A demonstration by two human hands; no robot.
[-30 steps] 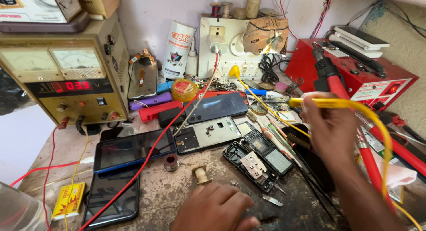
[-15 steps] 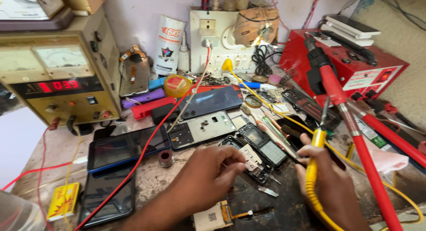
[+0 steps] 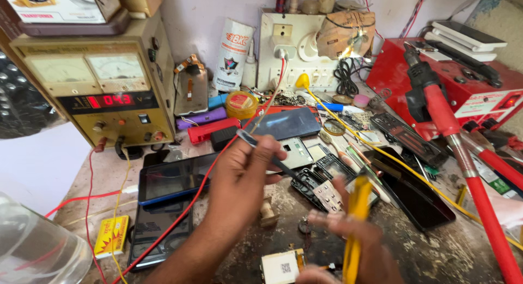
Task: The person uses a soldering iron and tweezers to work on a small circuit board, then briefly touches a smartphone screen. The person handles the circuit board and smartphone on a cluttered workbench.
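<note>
My left hand (image 3: 239, 177) is raised over the middle of the bench and grips thin metal tweezers (image 3: 272, 156), whose tips point down-right toward an opened phone frame (image 3: 321, 180). My right hand (image 3: 348, 246), blurred at the bottom edge, holds a yellow soldering iron (image 3: 357, 218) nearly upright. The iron's yellow cable (image 3: 392, 158) runs back to a white socket board (image 3: 289, 49). A small circuit board with a white label (image 3: 280, 266) lies just left of my right hand.
A beige power supply with a red display (image 3: 103, 93) stands at the left. At the right are a red rework station (image 3: 463, 82) and its red handle (image 3: 436, 104). A blue phone (image 3: 174, 177), a black phone (image 3: 408, 191), a solder tin (image 3: 241, 104) and red wires crowd the bench.
My left hand has risen from the bench surface and now holds the tweezers. My right hand has brought the soldering iron from the right down to the near edge.
</note>
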